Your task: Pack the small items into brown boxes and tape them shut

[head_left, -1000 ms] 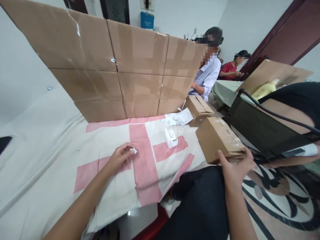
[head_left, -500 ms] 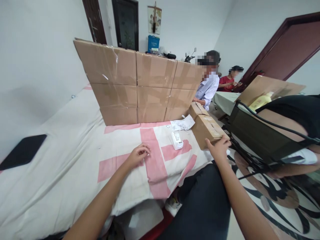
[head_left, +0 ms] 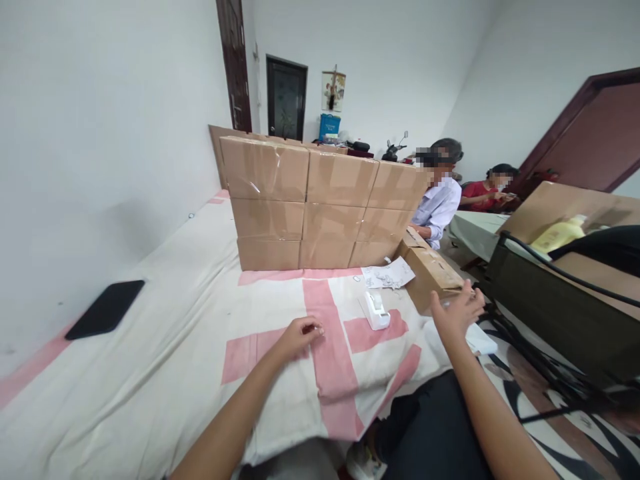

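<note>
My left hand [head_left: 301, 335] rests over the pink stripe of the cloth [head_left: 200, 320], its fingers curled with the tips close together; whether anything small is between them cannot be made out. My right hand [head_left: 457, 312] has its fingers spread and holds nothing, just at the near end of a long cardboard box [head_left: 434, 270]. Between the hands stands a white tape dispenser [head_left: 377, 313]. Behind it lies a paper sheet with drawings [head_left: 389, 273]. Stacked cardboard boxes [head_left: 330, 223] form a wall three high at the back.
A black flat item [head_left: 106, 310] lies at the left. A person in a light shirt [head_left: 439, 207] is behind the boxes, and a person in red [head_left: 477, 195] sits farther back. A dark folding chair [head_left: 540, 300] stands at the right, near a yellow bottle [head_left: 559, 235].
The view has shifted, so the scene sits lower and farther right. My right hand has come off the box end and its fingers have spread. My left hand keeps its curled pose.
</note>
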Demonstrator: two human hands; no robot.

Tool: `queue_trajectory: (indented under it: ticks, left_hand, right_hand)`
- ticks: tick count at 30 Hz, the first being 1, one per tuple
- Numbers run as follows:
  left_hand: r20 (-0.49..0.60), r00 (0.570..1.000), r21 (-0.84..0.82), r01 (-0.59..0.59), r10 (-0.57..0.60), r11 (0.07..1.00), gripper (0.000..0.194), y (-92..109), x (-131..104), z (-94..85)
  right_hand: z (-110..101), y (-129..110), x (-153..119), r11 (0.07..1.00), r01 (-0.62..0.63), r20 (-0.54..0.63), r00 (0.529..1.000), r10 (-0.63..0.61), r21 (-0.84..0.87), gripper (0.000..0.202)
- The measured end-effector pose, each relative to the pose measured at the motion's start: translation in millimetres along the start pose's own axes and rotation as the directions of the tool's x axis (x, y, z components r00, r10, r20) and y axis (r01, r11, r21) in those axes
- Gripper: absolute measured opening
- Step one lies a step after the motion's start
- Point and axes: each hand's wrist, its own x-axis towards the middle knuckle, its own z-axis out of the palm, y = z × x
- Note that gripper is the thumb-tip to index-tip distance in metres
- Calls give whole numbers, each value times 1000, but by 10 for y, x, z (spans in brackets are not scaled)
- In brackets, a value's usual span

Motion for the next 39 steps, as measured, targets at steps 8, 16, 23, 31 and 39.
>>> queue_trajectory:
  ticks: [8, 16, 23, 31, 39]
  left_hand:
    - [-50, 998, -92, 33, -38, 995, 34, 12, 40, -2]
    - [-60, 997, -239, 42, -57, 970, 48, -60, 111, -31]
    - [-51, 997, -313, 36, -55, 949, 32, 29, 92, -55]
    - [20, 995, -424, 98, -99, 901, 46, 58, 72, -122]
    - [104, 989, -511, 144, -105, 847, 82, 41, 80, -159]
  right_hand:
    - [-155, -359, 26, 926, 256, -92, 967, -239, 277, 77]
    - [-88, -1091, -782, 613, 532, 75, 717, -693, 584, 27]
    - [107, -1740, -1696, 497, 375, 263, 524, -810, 782, 30]
    - [299, -1828, -1728, 646, 296, 319, 680, -660, 704, 20]
    - [216, -1829, -1482, 776, 224, 470, 687, -555, 590, 22]
